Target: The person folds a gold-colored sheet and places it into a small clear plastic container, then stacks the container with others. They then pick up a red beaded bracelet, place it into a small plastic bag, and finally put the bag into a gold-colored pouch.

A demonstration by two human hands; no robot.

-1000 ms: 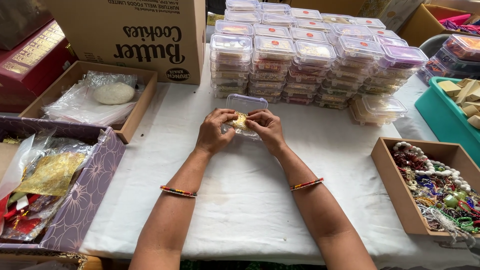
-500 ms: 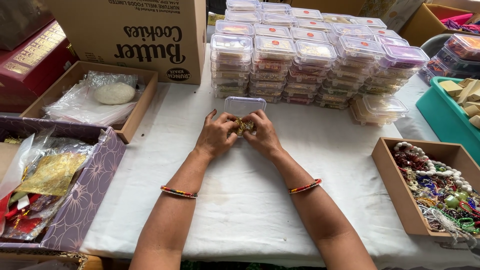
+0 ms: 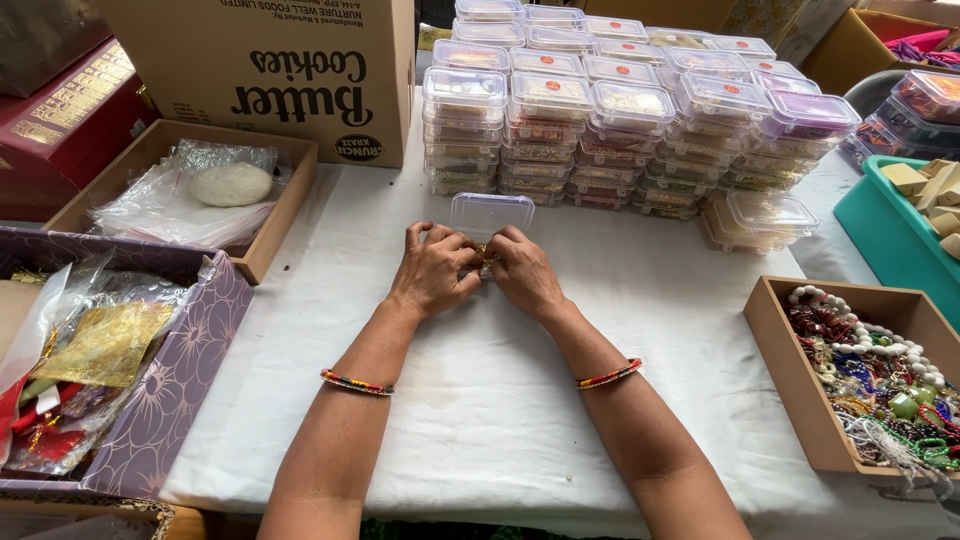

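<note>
Small gold piece (image 3: pixel 484 257): it sits pinched between my two hands near the middle of the tabletop (image 3: pixel 520 400), a little toward the far edge. Only a sliver of gold shows between my fingertips, so I cannot tell its exact shape.

How it should handle: I judge it very light and small, probably delicate, the sort of thing that bends or slips if squeezed hard. Fingertip pressure from both sides seems the right hold, taken at its edges.

Left hand (image 3: pixel 432 270): curled closed, fingertips drawn together on the gold piece, heel of the palm resting on the white cloth.

Right hand (image 3: pixel 524 272): curled the same way, fingertips meeting the left hand's on the piece; knuckles up, palm down.

Clear lidded container (image 3: pixel 490 212): lies just beyond my fingertips, toward the far edge; light, thin plastic, likely springy and slick. Neither hand touches it.

Stacks of filled containers (image 3: pixel 640 130): ranged along the far edge, behind the single one.

Shallow cardboard tray (image 3: pixel 180 195): near the left edge, holding plastic wrap and a pale round lump.

Purple patterned box (image 3: pixel 165 400): at the near left corner, with gold foil and wrappers inside.

Box of beads (image 3: pixel 800 370): at the right edge, well apart from my hands.
</note>
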